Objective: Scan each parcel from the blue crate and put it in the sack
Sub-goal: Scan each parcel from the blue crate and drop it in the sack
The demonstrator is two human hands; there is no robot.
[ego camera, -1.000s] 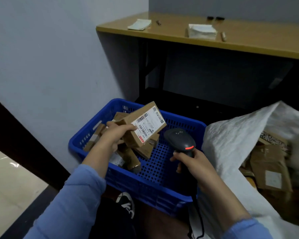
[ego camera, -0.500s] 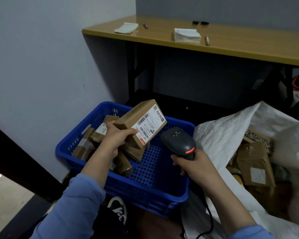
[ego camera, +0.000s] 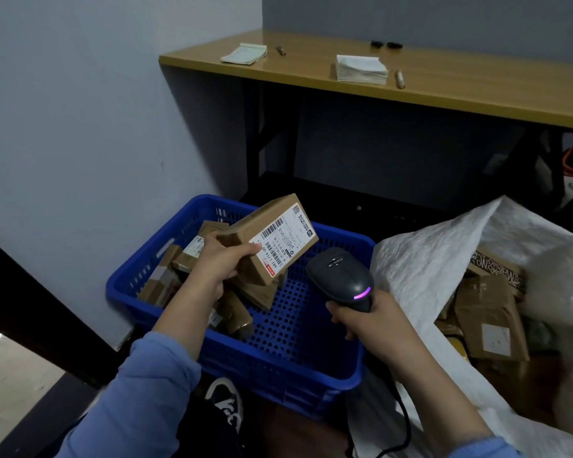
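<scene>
Brown cardboard, tilted with its label up: the parcel (ego camera: 245, 231) is lifted just above the blue crate (ego camera: 278, 368). The left hand (ego camera: 217, 262) grips it at its near-left end, thumb on the top face and fingers curled round the end. This leaves the white label (ego camera: 286, 239) with its barcodes uncovered and turned toward the scanner (ego camera: 339, 276). The right hand (ego camera: 369, 320) is wrapped round the scanner's handle, with the head aimed up and left from just beside the parcel and a purple band glowing on its back. I judge the scan to be the step in hand, though no beam shows on the label. The white woven sack (ego camera: 420, 259) stands against the crate's right side with its mouth folded open, presumably so a scanned parcel needs only a short swing across. Several brown parcels (ego camera: 487, 319) already lie inside it. More parcels (ego camera: 164, 280) are heaped in the crate's left half. How many remain is hard to tell, since the left forearm and the held parcel cover part of the heap. The trigger finger is hidden behind the handle, and the cable (ego camera: 406, 421) runs out of the bottom edge. The sack's right part is cut off, and the label's print is too small to read.
</scene>
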